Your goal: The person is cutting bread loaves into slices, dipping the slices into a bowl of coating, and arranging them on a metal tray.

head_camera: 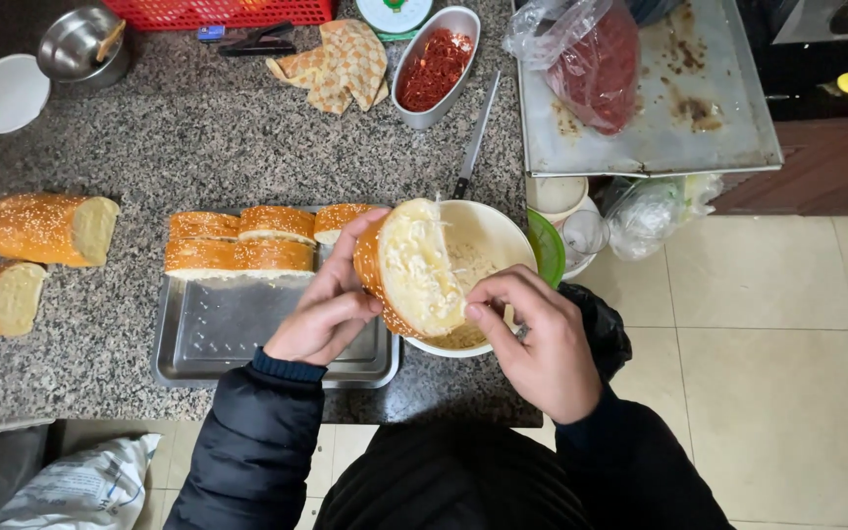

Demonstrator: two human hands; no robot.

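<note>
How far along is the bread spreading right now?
Done: several coated pieces sit on the metal tray. In hand: the left hand holds a bread half over the bowl while the right hand spreads filling. Left: two plain pieces on the counter.

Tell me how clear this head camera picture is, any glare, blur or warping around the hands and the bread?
Head view: mostly sharp and evenly lit; the left hand and the bread half it holds are crisp, while the right hand looks slightly soft at the fingertips. Soft glare shows on the metal tray and the floor tiles. The wide lens bends the granite counter toward the edges.
</note>
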